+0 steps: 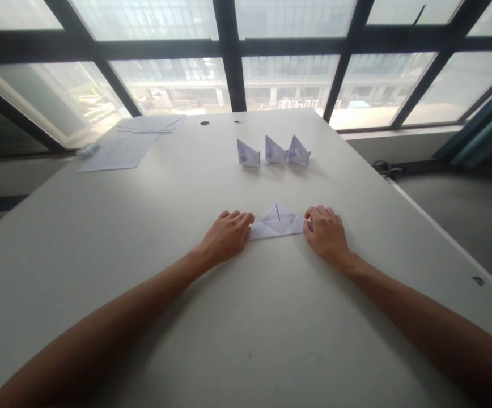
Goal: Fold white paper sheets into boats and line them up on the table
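A partly folded sheet of white paper [276, 221] lies on the table between my hands, its peak pointing away from me and a dark slit running down from the tip. My left hand [229, 233] pinches its left end, the fingers curled over the corner. At the opposite end, my right hand [325, 229] grips the right corner with thumb and fingers closed. Both corners are hidden under the fingers. Beyond the sheet stand three folded paper boats: one on the left [249, 154], a middle one [275, 151] and a right one [299, 152].
The white table [178, 351] stretches up to the window frames. Several flat paper sheets [121, 150] lie at its far left. Two small dark round spots [204, 123] show near the far edge. Scissors [387, 168] are by the right edge, near a dark grey surface.
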`<state>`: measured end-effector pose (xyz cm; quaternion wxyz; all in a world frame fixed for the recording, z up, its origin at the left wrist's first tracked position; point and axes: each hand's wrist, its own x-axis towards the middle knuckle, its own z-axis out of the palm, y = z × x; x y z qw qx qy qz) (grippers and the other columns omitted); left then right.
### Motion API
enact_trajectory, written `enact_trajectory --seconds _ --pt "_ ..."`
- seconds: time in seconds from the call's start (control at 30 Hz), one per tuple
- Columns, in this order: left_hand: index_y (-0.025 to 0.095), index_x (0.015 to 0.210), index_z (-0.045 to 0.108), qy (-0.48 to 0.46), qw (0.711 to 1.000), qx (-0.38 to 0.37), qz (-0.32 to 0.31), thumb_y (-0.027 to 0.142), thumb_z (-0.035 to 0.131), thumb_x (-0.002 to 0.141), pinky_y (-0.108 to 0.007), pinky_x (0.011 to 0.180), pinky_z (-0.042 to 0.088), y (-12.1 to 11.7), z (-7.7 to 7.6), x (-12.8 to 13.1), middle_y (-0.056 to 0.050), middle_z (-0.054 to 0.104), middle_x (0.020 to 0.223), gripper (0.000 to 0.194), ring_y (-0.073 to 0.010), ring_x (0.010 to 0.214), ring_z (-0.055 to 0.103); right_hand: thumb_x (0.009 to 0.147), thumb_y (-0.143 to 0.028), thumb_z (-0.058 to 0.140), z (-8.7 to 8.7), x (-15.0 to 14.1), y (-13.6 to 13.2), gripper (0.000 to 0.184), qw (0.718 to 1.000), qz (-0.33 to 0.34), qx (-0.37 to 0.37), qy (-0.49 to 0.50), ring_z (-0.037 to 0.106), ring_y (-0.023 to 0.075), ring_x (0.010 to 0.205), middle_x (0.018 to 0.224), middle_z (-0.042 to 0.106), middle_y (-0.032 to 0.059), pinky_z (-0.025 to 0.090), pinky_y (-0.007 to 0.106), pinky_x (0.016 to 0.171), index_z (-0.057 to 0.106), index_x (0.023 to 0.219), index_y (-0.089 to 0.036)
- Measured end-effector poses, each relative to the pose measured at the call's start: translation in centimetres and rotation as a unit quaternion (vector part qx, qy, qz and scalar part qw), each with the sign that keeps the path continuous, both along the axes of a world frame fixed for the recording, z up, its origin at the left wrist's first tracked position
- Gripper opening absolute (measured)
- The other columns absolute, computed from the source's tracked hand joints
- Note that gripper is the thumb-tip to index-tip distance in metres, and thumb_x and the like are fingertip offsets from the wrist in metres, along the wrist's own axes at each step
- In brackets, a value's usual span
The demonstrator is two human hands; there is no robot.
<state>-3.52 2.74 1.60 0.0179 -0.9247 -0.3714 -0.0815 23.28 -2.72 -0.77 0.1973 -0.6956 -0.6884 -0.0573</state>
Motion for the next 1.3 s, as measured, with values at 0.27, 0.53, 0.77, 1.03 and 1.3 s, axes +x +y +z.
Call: enact_trajectory --seconds 0.27,0.53,0.77,1.03,1.3 --pt "0.021 0.117 0.063 -0.21 0.977 -0.007 -0.034 0.014 0.04 0.098 -0.039 0.103 0.043 -0.1 -0.3 0.8 -0.008 0.066 0.123 0.03 -0.0208 0.118 0.058 0.092 -0.02 0.055 -0.5 0.5 0.6 0.016 0.988 0.118 0.001 0.099 0.057 0.0242 0.091 0.091 0.067 0.0073 0.044 0.036 0.084 0.071 0.088 -0.021" --pt "0.031 0.159 0.02 0.015 0.98 -0.119 -0.158 0.043 0.03 0.106 -0.046 0.125 0.006 -1.7 -0.8 1.8 0.0 0.021 0.165 0.056 -0.0215 0.154 0.011 0.103 -0.031 0.039 0.0 -1.4 -0.8 0.037 0.987 0.147 -0.016 0.061 0.057 0.026 0.115 0.121 0.069 0.0121 0.04 0.042 0.101 0.07 0.119 -0.018" --pt "0.031 0.159 0.019 0.014 0.988 -0.093 -0.12 0.047 0.026 0.106 -0.046 0.125 0.002 -1.7 -1.6 1.5 0.0 0.019 0.165 0.056 -0.0208 0.154 0.011 0.102 -0.059 0.022 -1.2 -2.6 -2.1 0.074 0.982 0.155 -0.1 -0.024 0.022 0.0293 0.152 0.162 0.028 0.0175 0.011 0.061 0.12 0.031 0.155 -0.009" --pt "0.031 0.159 0.021 0.009 0.99 -0.089 -0.106 0.045 0.028 0.105 -0.051 0.124 0.006 -1.9 -1.4 1.6 -0.002 0.024 0.164 0.056 -0.0234 0.154 0.016 0.101 -0.061 0.024 -1.5 -1.8 -1.6 0.08 0.995 0.058 -0.086 0.005 0.018 0.033 0.152 0.162 0.024 0.0236 0.01 0.063 0.12 0.026 0.155 -0.003" --pt "0.023 0.16 0.017 -0.001 0.994 -0.077 -0.077 0.049 0.026 0.105 -0.05 0.124 0.007 -2.2 -1.6 2.0 -0.006 0.023 0.164 0.061 -0.0237 0.154 0.014 0.104 -0.048 0.026 -0.2 -3.0 -1.9 0.065 0.966 0.238 -0.096 0.014 0.018 0.0239 0.153 0.163 0.026 0.0144 0.017 0.051 0.123 0.023 0.158 -0.013"
